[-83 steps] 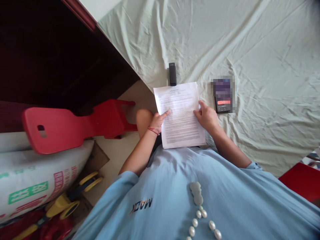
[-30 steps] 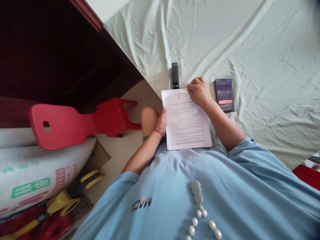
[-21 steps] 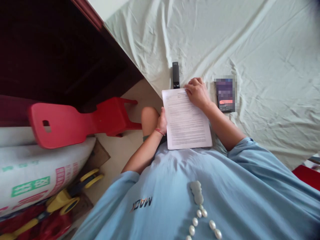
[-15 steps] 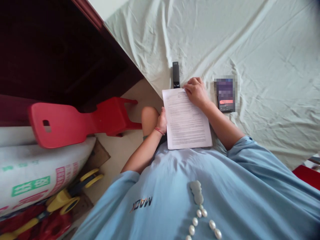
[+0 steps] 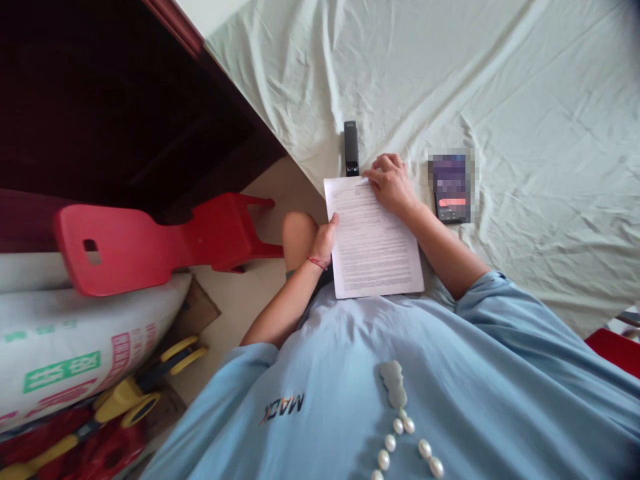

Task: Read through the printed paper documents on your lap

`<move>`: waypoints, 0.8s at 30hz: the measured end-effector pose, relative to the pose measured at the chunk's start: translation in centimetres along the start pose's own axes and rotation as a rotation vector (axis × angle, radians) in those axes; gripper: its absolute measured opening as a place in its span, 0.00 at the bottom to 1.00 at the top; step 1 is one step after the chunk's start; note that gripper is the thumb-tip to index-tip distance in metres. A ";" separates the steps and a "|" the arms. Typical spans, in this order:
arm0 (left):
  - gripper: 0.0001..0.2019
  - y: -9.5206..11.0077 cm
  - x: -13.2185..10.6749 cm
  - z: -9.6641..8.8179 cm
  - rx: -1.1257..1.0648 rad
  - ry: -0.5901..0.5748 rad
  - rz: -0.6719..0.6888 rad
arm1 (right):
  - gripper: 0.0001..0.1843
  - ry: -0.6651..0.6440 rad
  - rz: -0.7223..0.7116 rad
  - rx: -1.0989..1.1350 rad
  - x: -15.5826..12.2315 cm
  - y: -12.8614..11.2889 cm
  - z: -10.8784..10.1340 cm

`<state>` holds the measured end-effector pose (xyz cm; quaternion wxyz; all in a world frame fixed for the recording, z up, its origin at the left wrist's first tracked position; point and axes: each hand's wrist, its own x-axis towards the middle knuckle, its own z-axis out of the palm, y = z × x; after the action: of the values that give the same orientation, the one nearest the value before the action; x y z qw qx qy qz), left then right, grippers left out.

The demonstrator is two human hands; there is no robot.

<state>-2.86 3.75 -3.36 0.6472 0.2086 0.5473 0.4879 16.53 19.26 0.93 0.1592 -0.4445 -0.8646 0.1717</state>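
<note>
A stack of printed paper sheets (image 5: 373, 247) lies on the edge of a bed with a pale green sheet (image 5: 500, 87), over my lap. My left hand (image 5: 324, 240) grips the stack's left edge, thumb on top. My right hand (image 5: 393, 183) rests on the stack's top right corner with fingers curled, pinching the top sheet near its upper edge. A black stapler (image 5: 351, 148) lies just beyond the stack's top edge, close to my right hand's fingertips.
A phone (image 5: 450, 189) with a lit screen lies on the sheet right of my right hand. A red plastic stool (image 5: 150, 240) lies tipped at the left beside a dark wooden bed frame (image 5: 125, 120). A printed sack (image 5: 75, 347) and yellow-red toys (image 5: 120, 407) sit lower left.
My right hand went from the stack's right side up to its top corner, then crept left along the top edge. My left thumb came up onto the paper. The stack shifted slightly.
</note>
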 end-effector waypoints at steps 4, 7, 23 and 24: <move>0.35 0.1 -0.6 0.4 0.016 0.006 -0.046 | 0.20 -0.011 -0.017 0.017 0.1 0.0 -0.1; 0.37 -0.2 -0.9 0.7 0.013 0.027 -0.070 | 0.21 -0.003 -0.018 0.019 -0.1 -0.2 -0.2; 0.34 -0.4 -0.9 0.3 0.031 0.148 -0.007 | 0.24 -0.300 -0.187 0.117 -17.6 -2.4 -4.5; 0.33 -0.5 -0.9 0.2 0.017 0.141 -0.012 | 0.23 -0.301 -0.179 0.126 -18.9 -2.5 -4.9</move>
<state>-2.38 2.81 -3.18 0.6080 0.1759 0.5969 0.4931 27.31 3.14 4.03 0.0701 -0.3244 -0.9023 0.2752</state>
